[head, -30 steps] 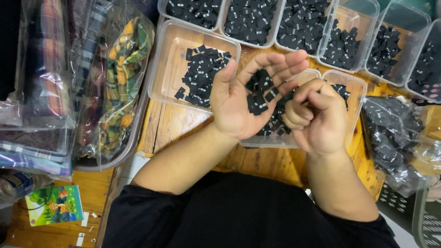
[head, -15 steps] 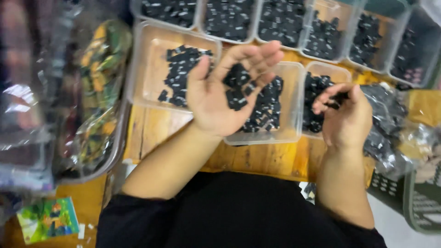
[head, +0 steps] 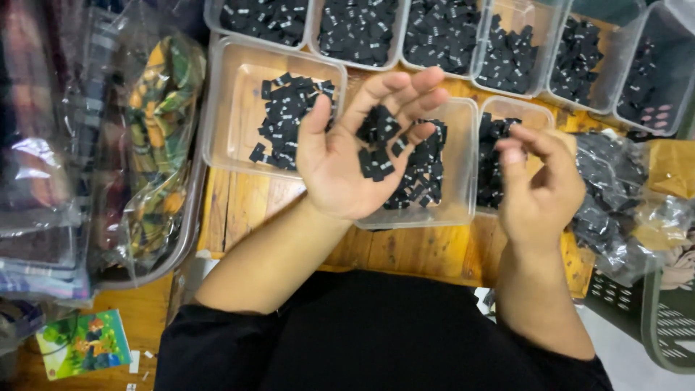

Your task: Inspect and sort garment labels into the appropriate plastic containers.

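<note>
Above clear plastic trays (head: 239, 108): left hand (head: 347, 156) fingers spread, cupping flat black square tags (head: 376, 148); right hand (head: 539, 185) fingers curled, grip unclear.

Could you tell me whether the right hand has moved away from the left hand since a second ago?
Yes. The right hand has moved right, off the left hand, to above the right-hand tray.

Bright even overhead light, glare on plastic bags (head: 51, 166), slight motion blur.
</note>
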